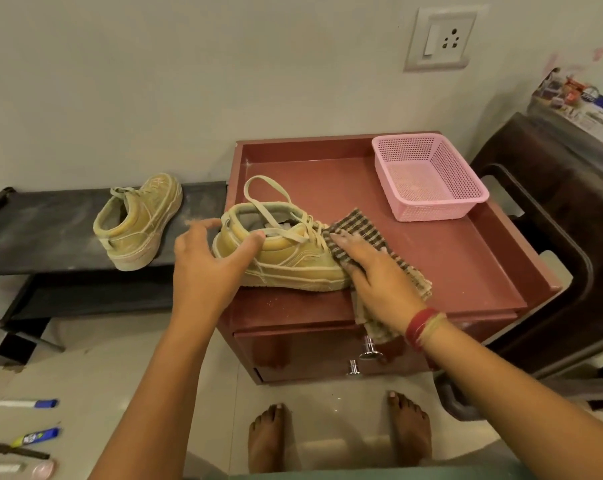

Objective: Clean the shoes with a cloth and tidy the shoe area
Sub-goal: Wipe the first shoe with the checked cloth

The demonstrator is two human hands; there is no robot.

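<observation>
My left hand (203, 261) loosely cups the tan lace-up sneaker (293, 261) near the edge of the maroon cabinet (431, 258), so my flat right hand (373, 271) pressing the checked cloth (359, 226) could shove it off.

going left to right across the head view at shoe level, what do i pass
loose shoe, left hand, held shoe, checked cloth, pink basket

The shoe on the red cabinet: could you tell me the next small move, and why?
Probably wipe the cloth back along the shoe: the right hand presses it on the toe, and the left hand holds the heel steady.
</observation>
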